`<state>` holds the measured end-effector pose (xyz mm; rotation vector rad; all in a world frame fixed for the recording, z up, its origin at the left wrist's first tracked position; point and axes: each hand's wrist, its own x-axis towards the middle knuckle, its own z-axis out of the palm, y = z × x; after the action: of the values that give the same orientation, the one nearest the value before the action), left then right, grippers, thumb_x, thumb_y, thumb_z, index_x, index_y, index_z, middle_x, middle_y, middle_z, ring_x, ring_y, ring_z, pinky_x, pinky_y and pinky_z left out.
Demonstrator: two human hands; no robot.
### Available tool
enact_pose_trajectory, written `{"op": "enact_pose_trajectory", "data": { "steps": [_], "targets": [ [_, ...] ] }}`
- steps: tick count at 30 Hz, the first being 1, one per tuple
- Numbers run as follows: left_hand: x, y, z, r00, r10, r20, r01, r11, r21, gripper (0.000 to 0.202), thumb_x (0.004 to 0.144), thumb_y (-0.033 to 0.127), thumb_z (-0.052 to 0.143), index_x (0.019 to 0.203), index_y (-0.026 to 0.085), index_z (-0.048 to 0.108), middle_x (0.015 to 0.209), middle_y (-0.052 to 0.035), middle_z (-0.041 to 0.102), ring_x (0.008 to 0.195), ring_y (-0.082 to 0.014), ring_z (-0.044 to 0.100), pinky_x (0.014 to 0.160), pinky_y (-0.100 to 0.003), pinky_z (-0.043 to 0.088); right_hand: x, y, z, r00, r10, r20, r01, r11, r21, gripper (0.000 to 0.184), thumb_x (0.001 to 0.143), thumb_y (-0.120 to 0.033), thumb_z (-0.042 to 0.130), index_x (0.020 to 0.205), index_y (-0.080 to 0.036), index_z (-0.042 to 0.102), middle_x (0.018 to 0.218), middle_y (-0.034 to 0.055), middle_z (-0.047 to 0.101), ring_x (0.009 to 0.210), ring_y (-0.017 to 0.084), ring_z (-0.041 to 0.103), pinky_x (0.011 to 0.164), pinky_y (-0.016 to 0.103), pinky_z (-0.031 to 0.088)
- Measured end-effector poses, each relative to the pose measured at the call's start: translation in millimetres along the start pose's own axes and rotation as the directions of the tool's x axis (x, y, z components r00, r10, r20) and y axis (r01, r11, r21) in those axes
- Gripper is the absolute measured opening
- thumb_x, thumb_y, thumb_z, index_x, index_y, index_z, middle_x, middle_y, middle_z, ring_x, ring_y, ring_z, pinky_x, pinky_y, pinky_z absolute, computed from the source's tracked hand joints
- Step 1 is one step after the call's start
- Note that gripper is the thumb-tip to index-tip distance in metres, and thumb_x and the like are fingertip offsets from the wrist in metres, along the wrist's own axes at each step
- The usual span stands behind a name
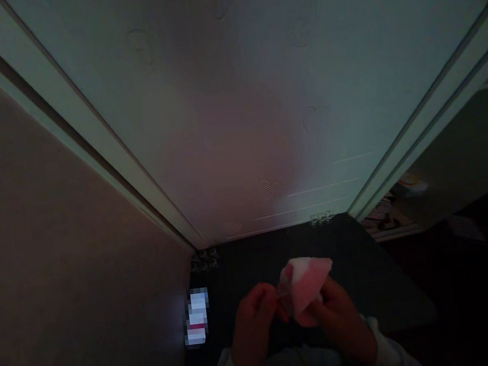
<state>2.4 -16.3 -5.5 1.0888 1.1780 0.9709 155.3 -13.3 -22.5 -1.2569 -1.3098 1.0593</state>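
A small pink and white piece (pixel 311 284), soft-looking like cloth, is in my right hand (pixel 341 316), whose fingers are wrapped round its lower right side. My left hand (pixel 255 322) is closed in a pinch just left of the piece. A faint thin line seems to run between the left fingertips and the piece, but dim light hides what those fingers hold. Both hands are above a dark tabletop (pixel 253 264), close to my body.
A bright pixelated screen, like a phone (pixel 196 317), is at the table's left. A pale panel (pixel 230 137) with embossed shapes rises behind. Small clear objects (pixel 204 259) sit at the back left, more (pixel 322 217) at the back right. A cluttered shelf (pixel 389 216) is right.
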Motion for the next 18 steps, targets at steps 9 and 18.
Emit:
{"op": "enact_pose_trajectory", "data": {
  "steps": [9, 18],
  "targets": [
    [-8, 10, 2.3, 0.994, -0.109, -0.006, 0.109, 0.981, 0.161, 0.07, 0.082, 0.068, 0.019, 0.039, 0.022, 0.049, 0.036, 0.0009, 0.043, 0.042, -0.0161, 0.047, 0.057, -0.031, 0.038, -4, -2, -1, 0.985, -0.145, 0.097, 0.154, 0.984, -0.091, 0.014, 0.071, -0.025, 0.054, 0.067, -0.018, 0.065, 0.069, 0.0045, 0.065, 0.063, 0.018, 0.057, 0.057, 0.026, 0.046],
    [-12, 5, -7.9, 0.969, 0.085, -0.232, -0.052, 0.988, 0.146, 0.046, 0.083, 0.059, 0.04, 0.083, 0.018, 0.061, 0.073, -0.0028, 0.06, 0.068, -0.0186, 0.053, 0.063, -0.028, 0.04, -5, 0, 0, 0.993, -0.033, 0.111, 0.04, 0.998, -0.055, 0.019, 0.073, -0.029, 0.052, 0.072, -0.016, 0.065, 0.073, 0.0064, 0.067, 0.066, 0.02, 0.059, 0.058, 0.027, 0.047]
  ]
}}
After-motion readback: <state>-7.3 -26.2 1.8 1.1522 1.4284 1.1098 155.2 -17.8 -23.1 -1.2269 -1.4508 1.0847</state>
